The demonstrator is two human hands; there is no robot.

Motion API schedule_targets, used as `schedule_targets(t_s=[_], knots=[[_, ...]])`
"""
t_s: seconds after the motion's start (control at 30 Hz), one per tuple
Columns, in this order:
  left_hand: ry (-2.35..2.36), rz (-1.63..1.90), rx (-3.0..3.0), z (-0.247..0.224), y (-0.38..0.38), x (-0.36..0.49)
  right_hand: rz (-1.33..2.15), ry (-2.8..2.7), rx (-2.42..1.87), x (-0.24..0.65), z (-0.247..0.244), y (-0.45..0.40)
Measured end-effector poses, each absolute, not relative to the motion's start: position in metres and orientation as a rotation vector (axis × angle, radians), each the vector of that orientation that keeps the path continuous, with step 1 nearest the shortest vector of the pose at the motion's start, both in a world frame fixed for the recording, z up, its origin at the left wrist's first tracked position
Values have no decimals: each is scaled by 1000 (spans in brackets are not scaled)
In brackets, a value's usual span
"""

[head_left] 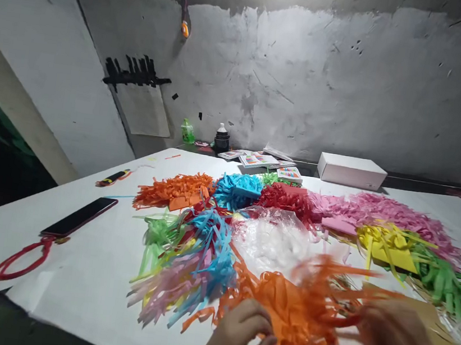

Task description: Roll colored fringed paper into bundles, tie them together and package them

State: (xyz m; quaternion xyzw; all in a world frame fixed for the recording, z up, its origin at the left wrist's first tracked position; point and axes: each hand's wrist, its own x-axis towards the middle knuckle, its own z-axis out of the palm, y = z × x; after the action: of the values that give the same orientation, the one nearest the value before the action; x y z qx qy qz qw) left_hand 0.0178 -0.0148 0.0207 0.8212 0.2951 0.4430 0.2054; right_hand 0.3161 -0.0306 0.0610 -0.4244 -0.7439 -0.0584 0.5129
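A heap of orange fringed paper strips (281, 303) lies on the near side of the white table. My right hand (399, 342), smeared by motion, grips a bunch of orange strips that trails leftward over the heap. At the heap's near edge is my left hand (239, 332), its fingers curled and the thumb tip close to them; whatever they pinch is hidden. Just left of it lies a multicoloured bundle of paper tassels (188, 269) in green, yellow, pink and blue. Behind the orange heap sits a clear plastic bag (270, 237) with white contents.
Fringe bundles in orange (177, 188), blue (237, 189), red (288, 200), pink (398, 217), yellow (386, 247) and green (441, 279) line the table. A phone (80, 218) with red strap and a cutter (113, 178) lie left. Farther back stand a white box (352, 171) and printed cards (257, 160).
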Motion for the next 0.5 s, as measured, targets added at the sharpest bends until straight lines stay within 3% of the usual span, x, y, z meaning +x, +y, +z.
schedule_targets(t_s=[0.1, 0.2, 0.33, 0.5], knots=[[880, 1436, 2067, 75, -20, 11, -382, -2172, -771, 273, 71, -17], [918, 1165, 1921, 106, -13, 9, -525, -2229, -622, 240, 85, -11], [864, 744, 1314, 96, 2, 9, -397, -2176, -557, 219, 88, -4], [796, 820, 925, 75, 6, 4, 1, -2055, -614, 202, 72, 6]])
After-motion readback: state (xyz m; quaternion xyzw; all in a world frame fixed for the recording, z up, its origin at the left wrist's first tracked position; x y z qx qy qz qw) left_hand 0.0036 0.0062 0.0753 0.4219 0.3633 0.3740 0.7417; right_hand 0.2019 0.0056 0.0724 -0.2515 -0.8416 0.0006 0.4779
